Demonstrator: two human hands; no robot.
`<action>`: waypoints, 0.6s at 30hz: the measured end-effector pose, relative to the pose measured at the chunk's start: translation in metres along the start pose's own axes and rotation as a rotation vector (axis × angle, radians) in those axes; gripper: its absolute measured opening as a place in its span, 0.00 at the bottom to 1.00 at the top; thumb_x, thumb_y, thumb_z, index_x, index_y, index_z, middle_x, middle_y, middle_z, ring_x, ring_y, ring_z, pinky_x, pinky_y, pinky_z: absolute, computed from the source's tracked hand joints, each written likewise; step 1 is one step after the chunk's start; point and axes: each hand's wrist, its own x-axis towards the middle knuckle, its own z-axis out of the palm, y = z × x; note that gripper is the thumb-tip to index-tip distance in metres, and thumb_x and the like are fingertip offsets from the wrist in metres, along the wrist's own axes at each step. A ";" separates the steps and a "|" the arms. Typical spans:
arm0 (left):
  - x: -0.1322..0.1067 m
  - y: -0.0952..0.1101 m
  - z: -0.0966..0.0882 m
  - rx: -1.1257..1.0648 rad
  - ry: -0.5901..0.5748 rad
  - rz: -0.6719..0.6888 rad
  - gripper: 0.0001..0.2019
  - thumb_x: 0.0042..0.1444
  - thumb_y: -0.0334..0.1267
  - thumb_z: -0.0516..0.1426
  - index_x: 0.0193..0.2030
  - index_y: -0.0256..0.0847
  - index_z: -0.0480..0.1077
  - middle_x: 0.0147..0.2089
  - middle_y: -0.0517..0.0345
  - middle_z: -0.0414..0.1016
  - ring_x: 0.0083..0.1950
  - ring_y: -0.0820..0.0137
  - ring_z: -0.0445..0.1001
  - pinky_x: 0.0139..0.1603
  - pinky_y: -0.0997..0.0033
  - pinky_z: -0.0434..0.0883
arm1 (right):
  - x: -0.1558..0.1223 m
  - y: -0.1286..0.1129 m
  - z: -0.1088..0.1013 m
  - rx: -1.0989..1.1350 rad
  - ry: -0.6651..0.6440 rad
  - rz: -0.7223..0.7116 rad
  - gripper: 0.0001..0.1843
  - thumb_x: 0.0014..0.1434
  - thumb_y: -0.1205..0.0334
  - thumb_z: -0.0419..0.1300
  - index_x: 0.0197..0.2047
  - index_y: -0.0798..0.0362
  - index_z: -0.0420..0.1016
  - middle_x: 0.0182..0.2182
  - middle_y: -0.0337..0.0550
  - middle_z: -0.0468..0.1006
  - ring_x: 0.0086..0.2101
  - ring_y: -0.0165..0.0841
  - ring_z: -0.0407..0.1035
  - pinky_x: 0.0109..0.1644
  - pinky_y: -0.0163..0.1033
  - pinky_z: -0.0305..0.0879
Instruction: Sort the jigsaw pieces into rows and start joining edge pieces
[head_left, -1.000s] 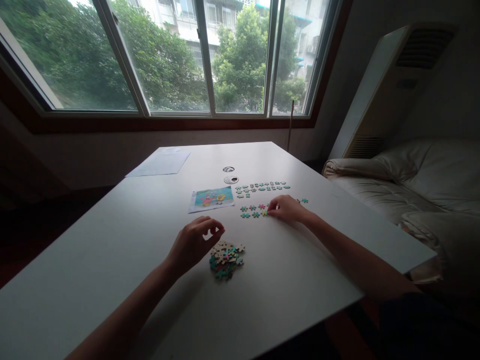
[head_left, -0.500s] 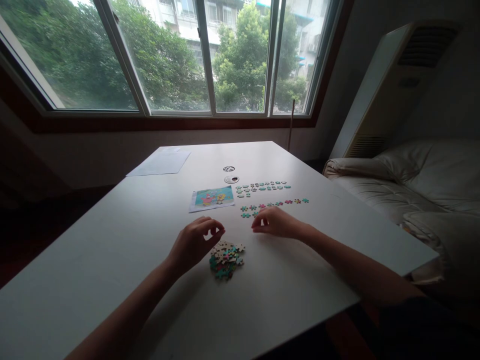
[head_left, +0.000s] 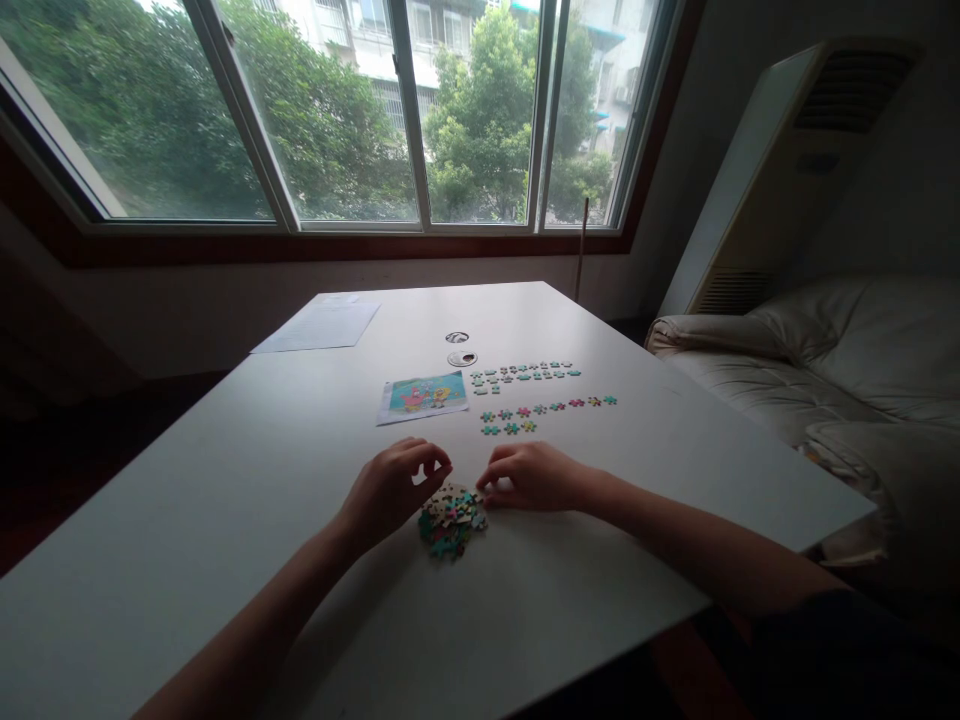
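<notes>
A pile of jigsaw puzzle pieces (head_left: 453, 525) lies on the white table, some face up in green and teal, others showing their pale backs. Over the pile's upper left edge, my left hand (head_left: 397, 487) is curled with thumb and forefinger together in a pinch; whatever may be between the tips is too small to make out. My right hand (head_left: 534, 477) is at the pile's upper right edge, its thumb and forefinger slightly apart by the outermost pieces. Beyond it, sorted puzzle pieces (head_left: 523, 412) lie in rows, with another group of pieces (head_left: 525, 375) farther back.
A printed cartoon picture sheet (head_left: 424, 397) lies left of the rows. Two round metallic discs (head_left: 462, 359) are set behind it. White papers (head_left: 319, 327) rest at the table's far left corner. A pale sofa (head_left: 750, 360) stands to the right, below the window side.
My right hand has moved from the lower row of sorted pieces down and left to the pile, uncovering three pieces in that row. My left hand has hardly moved.
</notes>
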 end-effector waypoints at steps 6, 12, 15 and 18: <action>0.000 0.004 0.001 -0.023 -0.057 -0.022 0.06 0.53 0.35 0.53 0.30 0.40 0.70 0.25 0.61 0.67 0.25 0.76 0.63 0.27 0.78 0.62 | 0.002 -0.003 -0.001 -0.028 0.093 -0.003 0.09 0.56 0.62 0.55 0.34 0.52 0.76 0.30 0.42 0.75 0.28 0.25 0.67 0.32 0.30 0.60; 0.001 0.018 -0.001 -0.080 -0.098 -0.081 0.08 0.54 0.38 0.53 0.31 0.40 0.72 0.25 0.60 0.69 0.26 0.75 0.64 0.28 0.77 0.62 | 0.007 -0.011 -0.002 0.221 0.364 0.206 0.10 0.55 0.60 0.56 0.30 0.56 0.74 0.24 0.40 0.74 0.22 0.23 0.63 0.27 0.29 0.59; 0.003 0.025 0.000 -0.163 -0.084 -0.112 0.08 0.53 0.39 0.54 0.31 0.38 0.72 0.25 0.60 0.71 0.24 0.76 0.64 0.27 0.78 0.62 | 0.009 -0.016 -0.003 0.344 0.405 0.274 0.11 0.55 0.58 0.56 0.29 0.57 0.74 0.23 0.40 0.74 0.22 0.23 0.63 0.25 0.28 0.58; 0.004 0.028 0.000 -0.231 -0.053 -0.146 0.09 0.53 0.40 0.54 0.29 0.37 0.72 0.23 0.60 0.71 0.23 0.77 0.63 0.25 0.78 0.62 | 0.009 -0.018 -0.002 0.410 0.387 0.303 0.13 0.54 0.56 0.56 0.29 0.57 0.74 0.22 0.40 0.74 0.21 0.23 0.62 0.24 0.28 0.57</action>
